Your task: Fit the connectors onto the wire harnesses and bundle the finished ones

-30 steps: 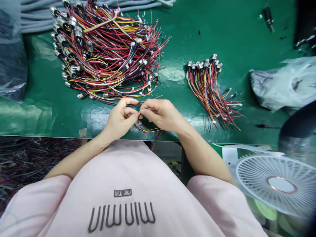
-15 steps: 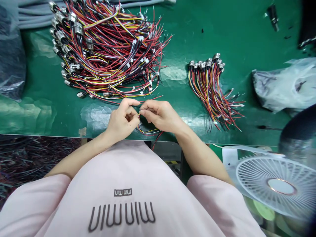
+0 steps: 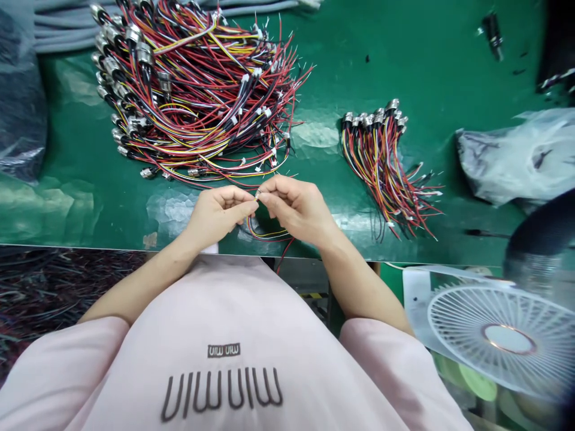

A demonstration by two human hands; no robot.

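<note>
My left hand [image 3: 220,214] and my right hand [image 3: 299,206] meet fingertip to fingertip just above the table's front edge. Both are closed in a pinch on one wire harness [image 3: 266,238], whose yellow, black and red wires loop below the fingers, a red one hanging past the edge. A tiny pale, shiny end shows between the fingertips; too small to make out fully. Right behind my hands lies a big pile of wire harnesses [image 3: 202,108] with round metal connectors at the left and small white plugs and bare ends at the right.
A smaller bundle of harnesses [image 3: 381,161] lies to the right on the green table [image 3: 404,48]. Farther right are a plastic bag [image 3: 516,158], a dark hose [image 3: 543,230] and a white fan [image 3: 512,338]. Grey cables [image 3: 67,27] and a dark bag [image 3: 20,108] occupy the left.
My left hand's fingers have straightened from a curl into a flatter pinch at the wires. The right hand has shifted only slightly, and the wire loop stays below.
</note>
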